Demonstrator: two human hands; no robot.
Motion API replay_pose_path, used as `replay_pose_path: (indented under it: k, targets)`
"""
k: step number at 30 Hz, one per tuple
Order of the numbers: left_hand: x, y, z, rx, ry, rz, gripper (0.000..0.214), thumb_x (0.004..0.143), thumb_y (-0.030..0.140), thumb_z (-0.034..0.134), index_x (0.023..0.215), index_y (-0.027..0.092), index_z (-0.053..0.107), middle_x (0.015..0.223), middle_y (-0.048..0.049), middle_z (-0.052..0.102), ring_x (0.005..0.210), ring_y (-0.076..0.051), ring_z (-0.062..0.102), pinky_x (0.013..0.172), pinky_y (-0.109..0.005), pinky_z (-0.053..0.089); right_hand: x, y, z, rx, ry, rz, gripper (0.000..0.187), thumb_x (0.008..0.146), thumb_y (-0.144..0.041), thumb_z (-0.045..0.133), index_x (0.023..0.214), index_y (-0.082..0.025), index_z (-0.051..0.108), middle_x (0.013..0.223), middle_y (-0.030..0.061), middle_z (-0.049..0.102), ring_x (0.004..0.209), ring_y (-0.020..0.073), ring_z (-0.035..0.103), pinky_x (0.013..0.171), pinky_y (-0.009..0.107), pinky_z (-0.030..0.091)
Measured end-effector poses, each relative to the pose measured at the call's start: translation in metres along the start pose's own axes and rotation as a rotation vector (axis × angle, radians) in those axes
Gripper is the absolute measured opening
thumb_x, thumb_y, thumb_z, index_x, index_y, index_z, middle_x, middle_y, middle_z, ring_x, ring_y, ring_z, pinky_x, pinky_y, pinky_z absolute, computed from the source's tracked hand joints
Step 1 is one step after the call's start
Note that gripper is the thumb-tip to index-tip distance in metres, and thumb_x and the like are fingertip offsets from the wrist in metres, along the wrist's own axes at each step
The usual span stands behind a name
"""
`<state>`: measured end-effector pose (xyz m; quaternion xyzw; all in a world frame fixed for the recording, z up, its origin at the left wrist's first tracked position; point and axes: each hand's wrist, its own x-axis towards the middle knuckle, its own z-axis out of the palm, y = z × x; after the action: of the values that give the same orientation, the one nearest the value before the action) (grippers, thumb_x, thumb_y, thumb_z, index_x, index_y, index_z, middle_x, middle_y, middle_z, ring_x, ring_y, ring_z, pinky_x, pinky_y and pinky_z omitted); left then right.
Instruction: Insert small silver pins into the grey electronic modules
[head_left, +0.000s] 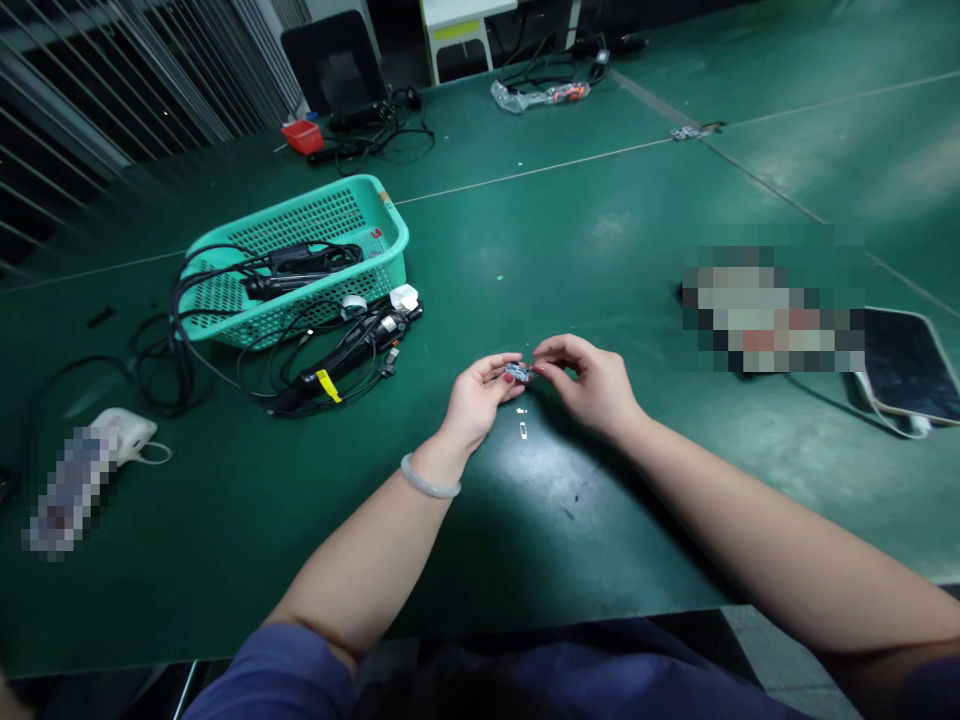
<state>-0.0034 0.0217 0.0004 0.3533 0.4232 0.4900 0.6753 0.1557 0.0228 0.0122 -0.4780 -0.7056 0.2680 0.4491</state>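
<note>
My left hand (474, 400) is closed on a small blue-and-silver piece (517, 372) that looks like a tiny circuit board, pinched between thumb and fingers just above the table. At the right end of that piece, my right hand (589, 385) has thumb and forefinger pressed together. Whatever sits in that pinch is too small to make out. Below the fingertips, on the green table (637, 560), lie a small white frame-shaped piece (523, 431) and a smaller white bit (521, 411).
A turquoise basket (394, 235) holding black corded tools stands to the left. Beside it lies a black corded tool (345, 350) with a yellow tag. A phone (911, 360) with a white cable is at the right, a white device (124, 435) at the left, a red tray (303, 137) farther back.
</note>
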Motion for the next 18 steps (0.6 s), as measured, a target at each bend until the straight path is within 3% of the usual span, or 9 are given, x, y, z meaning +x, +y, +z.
replay_pose_path:
  k: [4, 9, 13, 18]
  targets:
    - [0.000, 0.000, 0.000, -0.019, -0.054, -0.049, 0.019, 0.076, 0.020, 0.068, 0.095, 0.015, 0.068, 0.082, -0.0035, 0.071, 0.076, -0.011, 0.068, 0.081, -0.028, 0.052, 0.001, -0.003, -0.007, -0.098, -0.025, -0.131, 0.008, 0.083, -0.021, 0.057, 0.090, -0.022, 0.062, 0.085, 0.0040, 0.068, 0.080, 0.0170, 0.065, 0.074, 0.033, 0.053]
    - [-0.004, 0.001, 0.001, -0.060, -0.183, -0.144, 0.020, 0.078, 0.016, 0.064, 0.097, 0.014, 0.067, 0.082, -0.0048, 0.071, 0.075, -0.013, 0.069, 0.078, -0.028, 0.052, 0.001, -0.004, -0.016, -0.030, -0.078, -0.219, 0.009, 0.084, -0.020, 0.058, 0.092, -0.023, 0.060, 0.088, 0.0038, 0.064, 0.079, 0.0154, 0.064, 0.076, 0.032, 0.053]
    - [-0.008, 0.003, 0.001, -0.065, -0.257, -0.192, 0.018, 0.081, 0.014, 0.058, 0.097, 0.013, 0.066, 0.080, -0.0053, 0.071, 0.074, -0.013, 0.068, 0.078, -0.029, 0.050, 0.002, -0.003, -0.020, -0.024, -0.132, -0.313, 0.013, 0.083, -0.022, 0.062, 0.095, -0.024, 0.058, 0.079, 0.0015, 0.067, 0.083, 0.0175, 0.062, 0.082, 0.036, 0.051]
    - [-0.010, 0.006, 0.000, -0.068, -0.310, -0.229, 0.014, 0.080, 0.016, 0.058, 0.091, 0.011, 0.065, 0.071, -0.0049, 0.068, 0.069, -0.013, 0.066, 0.073, -0.028, 0.048, 0.002, -0.004, -0.023, -0.101, -0.168, -0.316, 0.010, 0.084, -0.026, 0.060, 0.093, -0.023, 0.063, 0.084, 0.0049, 0.063, 0.084, 0.0188, 0.059, 0.078, 0.037, 0.051]
